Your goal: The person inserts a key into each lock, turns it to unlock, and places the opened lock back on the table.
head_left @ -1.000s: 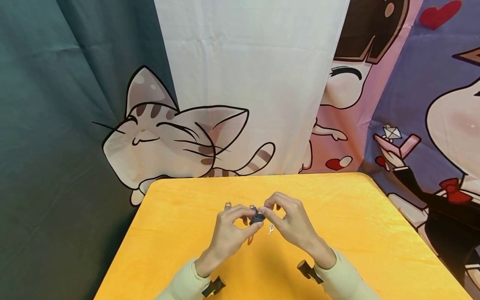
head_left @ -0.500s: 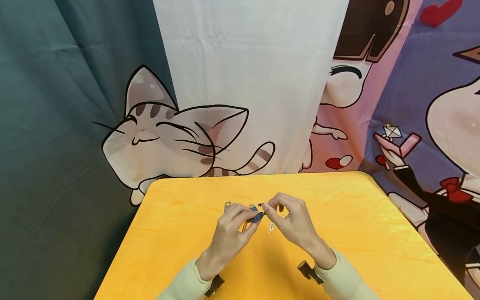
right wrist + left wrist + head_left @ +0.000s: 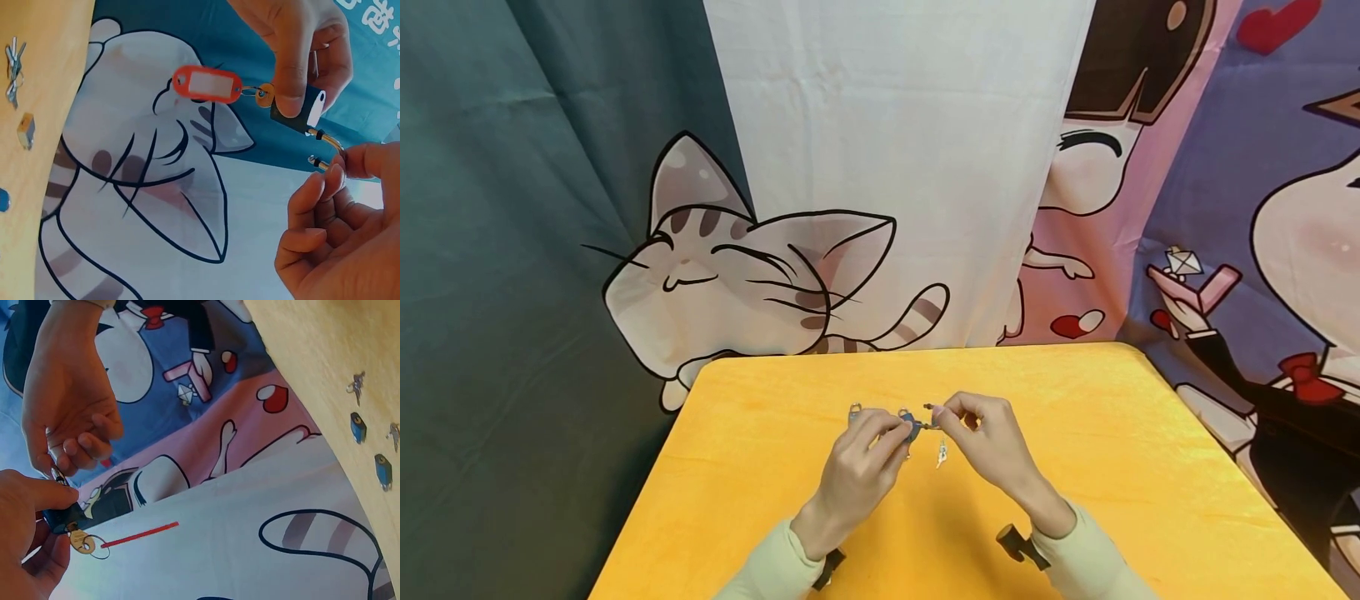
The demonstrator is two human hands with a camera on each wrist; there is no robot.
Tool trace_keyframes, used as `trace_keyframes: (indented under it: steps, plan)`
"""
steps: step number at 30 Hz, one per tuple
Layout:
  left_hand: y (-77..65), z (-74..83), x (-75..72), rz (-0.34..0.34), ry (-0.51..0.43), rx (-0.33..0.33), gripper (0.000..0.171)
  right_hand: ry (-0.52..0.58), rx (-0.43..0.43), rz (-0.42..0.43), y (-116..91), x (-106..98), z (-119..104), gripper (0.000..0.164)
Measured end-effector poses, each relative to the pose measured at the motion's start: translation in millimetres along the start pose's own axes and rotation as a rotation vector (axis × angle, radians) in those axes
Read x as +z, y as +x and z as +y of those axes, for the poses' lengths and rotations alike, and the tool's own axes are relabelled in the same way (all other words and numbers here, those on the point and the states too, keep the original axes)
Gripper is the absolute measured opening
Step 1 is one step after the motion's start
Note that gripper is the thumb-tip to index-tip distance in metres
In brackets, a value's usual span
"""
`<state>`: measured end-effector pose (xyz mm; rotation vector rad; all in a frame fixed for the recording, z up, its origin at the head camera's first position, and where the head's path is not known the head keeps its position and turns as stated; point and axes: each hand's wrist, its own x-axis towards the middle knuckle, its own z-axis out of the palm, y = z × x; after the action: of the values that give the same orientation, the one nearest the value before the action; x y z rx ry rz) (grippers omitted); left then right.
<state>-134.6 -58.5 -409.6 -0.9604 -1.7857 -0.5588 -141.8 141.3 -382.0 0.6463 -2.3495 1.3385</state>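
My left hand [image 3: 861, 454] pinches a dark blue padlock [image 3: 310, 107] between thumb and fingers, above the table. A brass key [image 3: 265, 95] sits in the padlock's end, with a red key tag [image 3: 209, 84] hanging from its ring. In the right wrist view the metal shackle [image 3: 332, 141] sticks out on the opposite side, one leg in the body and the other end free. The thumb and index finger of my right hand [image 3: 985, 437] pinch the shackle at its bend.
On the yellow table [image 3: 775, 387] lie two blue padlocks, one padlock [image 3: 358, 427] nearer a bunch of keys [image 3: 356, 386], the other padlock [image 3: 383, 472] beside more keys [image 3: 393, 435]. Cartoon-printed curtains [image 3: 910, 167] stand behind and beside the table.
The padlock has turned in my left hand, and its shackle now shows pulled out toward the right. My right hand has shifted slightly right. The red tag has gone from sight in the head view.
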Motion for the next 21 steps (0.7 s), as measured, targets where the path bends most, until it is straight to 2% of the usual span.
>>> trace_keyframes:
  steps: [5, 9, 13, 17, 21]
  plan:
    - [-2.3, -1.6, 0.0, 0.008, 0.067, 0.044, 0.017, 0.039, 0.114, -0.078, -1, -3, 2, 0.029]
    - [-3.0, -1.9, -0.1, 0.011, 0.079, 0.052, 0.020, 0.053, 0.144, -0.116, -3, -3, 4, 0.034]
    - [-4.2, -3.0, 1.6, 0.004, 0.067, 0.040, 0.018, 0.041, 0.158, -0.118, -4, -4, 5, 0.035]
    - [-5.4, -4.3, 4.5, -0.025, 0.026, -0.005, 0.008, -0.044, 0.131, -0.075, -3, -7, 4, 0.028]
    - [-5.9, -4.5, 7.1, -0.055, -0.083, -0.127, 0.019, -0.164, 0.059, -0.005, -3, -12, 2, 0.015]
